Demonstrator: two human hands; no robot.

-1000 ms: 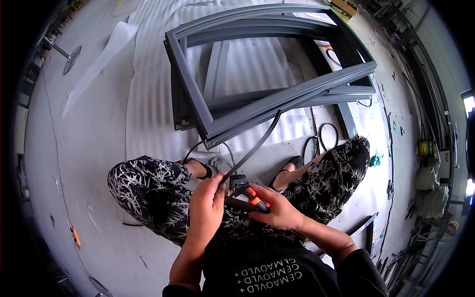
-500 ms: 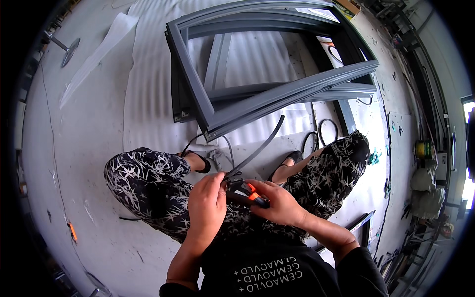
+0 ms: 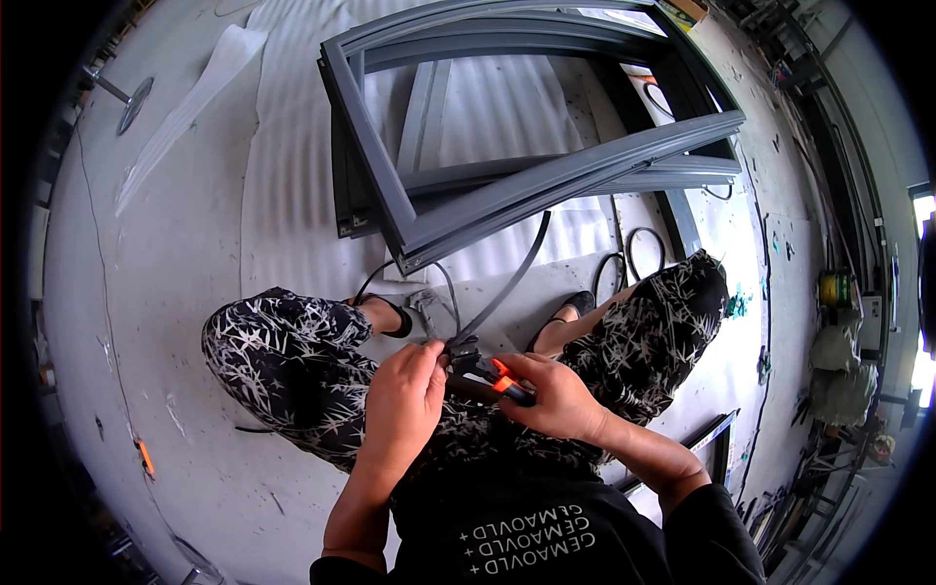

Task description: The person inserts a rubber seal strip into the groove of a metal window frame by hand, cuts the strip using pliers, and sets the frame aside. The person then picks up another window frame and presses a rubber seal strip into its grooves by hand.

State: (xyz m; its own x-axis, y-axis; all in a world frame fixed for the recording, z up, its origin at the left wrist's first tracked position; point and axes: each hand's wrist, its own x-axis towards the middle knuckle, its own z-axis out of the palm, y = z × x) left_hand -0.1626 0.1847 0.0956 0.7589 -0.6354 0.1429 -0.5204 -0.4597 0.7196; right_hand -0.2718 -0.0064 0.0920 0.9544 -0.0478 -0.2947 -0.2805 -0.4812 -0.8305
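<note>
Above my lap, my left hand [image 3: 403, 395] pinches a dark grey rubber sealing strip [image 3: 517, 278]. One end of the strip sticks up and away toward the frames, and another stretch loops down near my left foot. My right hand [image 3: 556, 398] is closed round the orange and black handles of a pair of hand shears [image 3: 503, 378]. The dark head of the shears is right beside my left fingertips, against the strip. Whether the blades are closed on the strip is hidden by my fingers and the dark clothing behind.
Two grey window frames [image 3: 575, 185] lie stacked askew just ahead, on white foam sheeting [image 3: 292, 195]. Coiled black strip [image 3: 645, 255] rests by my right foot. An orange-handled tool [image 3: 145, 456] lies on the floor at left. Another dark frame [image 3: 717, 439] is at lower right.
The strip's raised end has swung slightly left and upward. Both hands keep nearly the same place and grip. The whole view has shifted a little.
</note>
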